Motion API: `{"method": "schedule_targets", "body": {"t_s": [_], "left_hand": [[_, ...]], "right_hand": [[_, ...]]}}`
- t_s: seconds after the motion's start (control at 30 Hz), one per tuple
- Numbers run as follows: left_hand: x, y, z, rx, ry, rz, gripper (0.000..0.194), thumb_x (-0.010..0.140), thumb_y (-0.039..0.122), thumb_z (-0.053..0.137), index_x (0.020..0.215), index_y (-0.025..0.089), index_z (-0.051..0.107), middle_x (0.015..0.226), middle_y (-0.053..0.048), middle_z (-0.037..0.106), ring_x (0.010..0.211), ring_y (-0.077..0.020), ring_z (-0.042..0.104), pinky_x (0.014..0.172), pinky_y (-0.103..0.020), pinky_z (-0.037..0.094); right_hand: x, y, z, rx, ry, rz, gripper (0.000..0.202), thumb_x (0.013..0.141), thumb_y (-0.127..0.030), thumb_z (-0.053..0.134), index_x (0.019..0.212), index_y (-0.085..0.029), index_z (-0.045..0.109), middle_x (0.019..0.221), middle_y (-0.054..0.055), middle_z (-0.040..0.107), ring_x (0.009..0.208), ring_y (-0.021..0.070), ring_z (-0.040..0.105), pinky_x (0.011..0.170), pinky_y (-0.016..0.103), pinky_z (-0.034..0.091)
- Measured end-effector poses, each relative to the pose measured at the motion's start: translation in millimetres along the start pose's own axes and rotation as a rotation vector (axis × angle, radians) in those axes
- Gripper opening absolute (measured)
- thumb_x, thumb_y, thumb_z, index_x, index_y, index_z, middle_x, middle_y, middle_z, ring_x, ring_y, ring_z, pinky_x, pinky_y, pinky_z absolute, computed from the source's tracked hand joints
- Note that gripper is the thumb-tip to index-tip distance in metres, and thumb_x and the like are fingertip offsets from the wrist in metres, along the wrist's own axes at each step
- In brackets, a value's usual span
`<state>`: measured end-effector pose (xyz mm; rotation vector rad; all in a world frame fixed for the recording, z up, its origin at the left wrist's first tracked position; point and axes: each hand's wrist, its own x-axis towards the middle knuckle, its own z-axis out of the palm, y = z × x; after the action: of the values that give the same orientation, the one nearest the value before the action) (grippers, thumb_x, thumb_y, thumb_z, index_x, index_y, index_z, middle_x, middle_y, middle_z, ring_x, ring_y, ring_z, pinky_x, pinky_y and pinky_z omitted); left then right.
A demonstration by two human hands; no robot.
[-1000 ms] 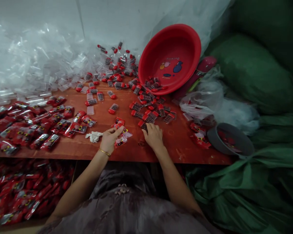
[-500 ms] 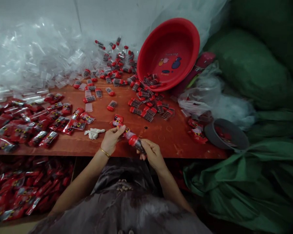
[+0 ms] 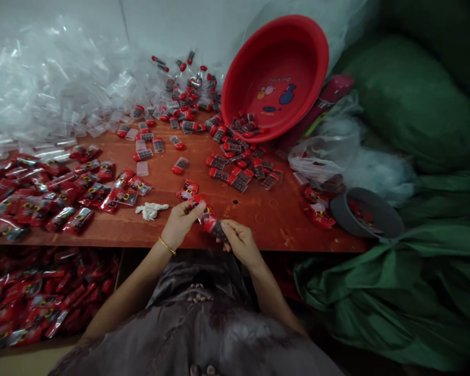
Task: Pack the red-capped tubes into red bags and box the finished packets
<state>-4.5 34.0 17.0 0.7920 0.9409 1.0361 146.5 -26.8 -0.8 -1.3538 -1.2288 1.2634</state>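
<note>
Over the table's front edge, my left hand [image 3: 183,222] pinches a red printed wrapper [image 3: 201,204] between thumb and fingers. My right hand [image 3: 239,241] is closed on a small clear container with a red cap and dark contents [image 3: 216,228]. The capped end of that container lies inside or against the wrapper's lower end; I cannot tell how deep. Another red wrapper [image 3: 188,189] lies flat on the table just beyond my left hand. A crumpled white cloth [image 3: 152,211] is to its left.
Capped containers [image 3: 237,177] spread below a tilted red basin [image 3: 274,78]. Filled red packets [image 3: 35,206] are heaped at left, with more in a box [image 3: 43,297] below. Clear plastic pieces [image 3: 55,89] pile behind. A grey bowl [image 3: 366,214] and green fabric [image 3: 391,292] are at right.
The container and wrapper have come together, the red cap now overlapping the wrapper's end. My right hand has moved slightly left. The view has shifted a little.
</note>
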Motion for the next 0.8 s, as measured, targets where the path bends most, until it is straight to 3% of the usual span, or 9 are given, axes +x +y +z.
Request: {"method": "schedule_targets", "body": {"t_s": [0.37, 0.53, 0.7, 0.8], "left_hand": [[-2, -9, 0.1, -0.002, 0.011, -0.056, 0.038, 0.046, 0.028, 0.085, 0.075, 0.012, 0.066, 0.071, 0.000, 0.069, 0.061, -0.0089, 0.058, 0.064, -0.022, 0.046], [-7, -16, 10.1, -0.013, 0.061, -0.062, 0.036, 0.048, 0.034, 0.084, 0.072, 0.012, 0.068, 0.065, 0.000, 0.066, 0.055, -0.0073, 0.054, 0.058, -0.021, 0.044], [-7, -15, 13.5, -0.037, 0.088, -0.078, 0.039, 0.055, 0.050, 0.077, 0.061, 0.013, 0.065, 0.050, 0.004, 0.054, 0.044, -0.0041, 0.042, 0.047, -0.019, 0.035], [-6, -14, 8.4, 0.115, 0.063, 0.010, 0.036, 0.061, 0.048, 0.074, 0.061, 0.012, 0.067, 0.053, 0.002, 0.057, 0.049, -0.0061, 0.045, 0.051, -0.019, 0.037]], "right_hand": [[0, 9, 12, -0.006, 0.128, -0.099, 0.033, 0.088, -0.047, 0.043, 0.085, -0.018, 0.058, 0.061, -0.003, 0.062, 0.033, 0.0053, 0.047, 0.036, 0.017, 0.036], [0, 13, 21, 0.061, 0.246, -0.063, 0.033, 0.088, -0.049, 0.043, 0.089, -0.018, 0.057, 0.059, -0.005, 0.057, 0.034, 0.0055, 0.047, 0.036, 0.017, 0.037], [2, 15, 22, 0.176, 0.208, -0.022, 0.033, 0.087, -0.049, 0.046, 0.092, -0.019, 0.056, 0.062, -0.005, 0.058, 0.036, 0.0055, 0.047, 0.038, 0.018, 0.041], [2, 14, 21, 0.230, 0.204, -0.019, 0.033, 0.086, -0.050, 0.047, 0.093, -0.019, 0.057, 0.064, -0.005, 0.059, 0.035, 0.0056, 0.046, 0.039, 0.020, 0.044]]}}
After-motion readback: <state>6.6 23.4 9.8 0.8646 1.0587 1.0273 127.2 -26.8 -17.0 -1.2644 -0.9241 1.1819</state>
